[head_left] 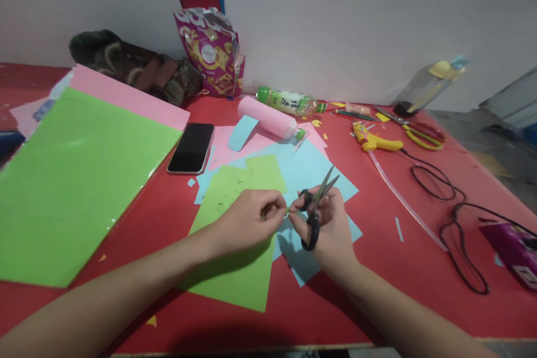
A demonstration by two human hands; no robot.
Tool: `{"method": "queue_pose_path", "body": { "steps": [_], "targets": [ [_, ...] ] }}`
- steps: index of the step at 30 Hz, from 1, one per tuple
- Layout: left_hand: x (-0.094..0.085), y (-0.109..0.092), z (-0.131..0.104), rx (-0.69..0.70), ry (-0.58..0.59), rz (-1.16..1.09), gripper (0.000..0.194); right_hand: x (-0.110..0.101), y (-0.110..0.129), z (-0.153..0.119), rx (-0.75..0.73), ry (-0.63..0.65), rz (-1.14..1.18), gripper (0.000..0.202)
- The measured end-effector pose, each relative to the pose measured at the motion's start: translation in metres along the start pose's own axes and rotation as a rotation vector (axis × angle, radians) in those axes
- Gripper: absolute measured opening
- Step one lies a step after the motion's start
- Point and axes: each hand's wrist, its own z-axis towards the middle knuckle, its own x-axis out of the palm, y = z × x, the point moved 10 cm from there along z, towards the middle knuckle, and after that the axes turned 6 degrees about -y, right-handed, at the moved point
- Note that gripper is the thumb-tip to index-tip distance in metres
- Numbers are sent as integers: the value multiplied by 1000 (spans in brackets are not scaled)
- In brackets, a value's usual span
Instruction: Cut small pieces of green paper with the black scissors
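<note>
Left hand (254, 215): thumb and forefinger pinched on a tiny green piece (287, 211), right hand's (333, 229) fingertips meeting it from the other side; piece mostly hidden by fingers. Right hand also holds black-handled metal scissors (314, 218), blades slightly parted, pointing toward the back edge. Both hands above the red tabletop (146, 224), near its front edge, over overlapping light-green paper (239, 268) and pale-blue paper (327, 173); hands and forearms cover part of the sheets. Behind them, a pink-wrapped bottle with green cap (271, 117), a pale-blue paper tab (242, 133) against it. Black-screened phone (191, 148) to the left, beside a large glossy green sheet (92, 179) lying over pink. Yellow glue gun (375, 140) right of the papers, black cord trailing toward the right edge; red-and-yellow-handled scissors (422, 131) behind it. Back edge: camouflage-patterned bag (134, 64), magenta snack bag (212, 56), clear yellow-lidded bottle (432, 86) near the right corner. Labels: snack bag has large white lettering, cut off by folds; green-capped drink bottle (289, 102) carries dark characters, too blurred to read surely.
</note>
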Motion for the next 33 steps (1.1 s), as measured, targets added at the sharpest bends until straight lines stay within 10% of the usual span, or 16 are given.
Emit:
{"method": "queue_pose_path", "body": {
  "steps": [33],
  "targets": [
    [5,-9,0,115,106,-91,19,14,-12,-1,176,139,215,35]
  ]
}}
